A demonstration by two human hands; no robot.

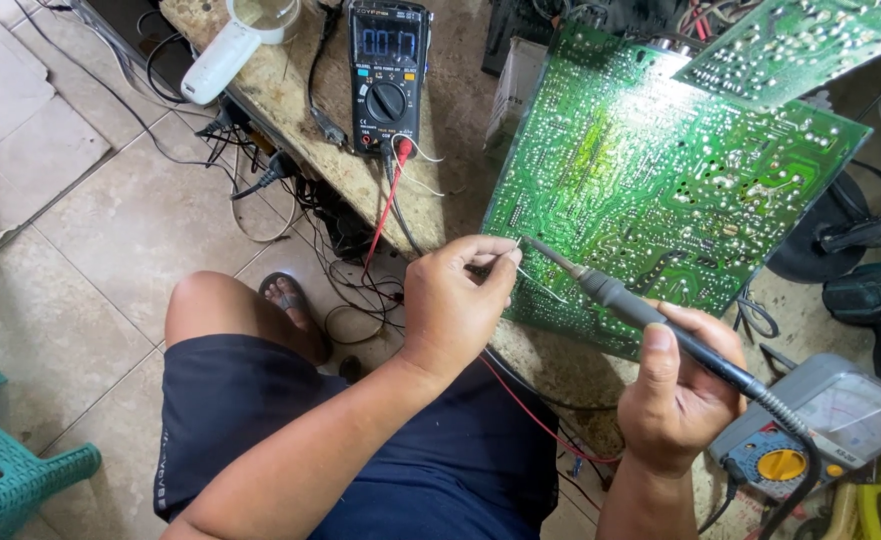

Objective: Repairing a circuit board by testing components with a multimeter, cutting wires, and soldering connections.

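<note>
Right hand (675, 385) clamped pen-style on soldering iron (650, 318), tip at green circuit board (660, 170) propped on bench. Left hand (455, 300) pinches thin solder wire (540, 283). Iron light, rigid; hold insulated handle only.

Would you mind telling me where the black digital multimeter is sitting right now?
In the head view, the black digital multimeter lies at the top centre on the stone worktop, just left of the green circuit board and right of the white magnifier.

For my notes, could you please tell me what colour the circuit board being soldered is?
Green, dotted with silvery solder points; the circuit board shows best in the head view.
</note>
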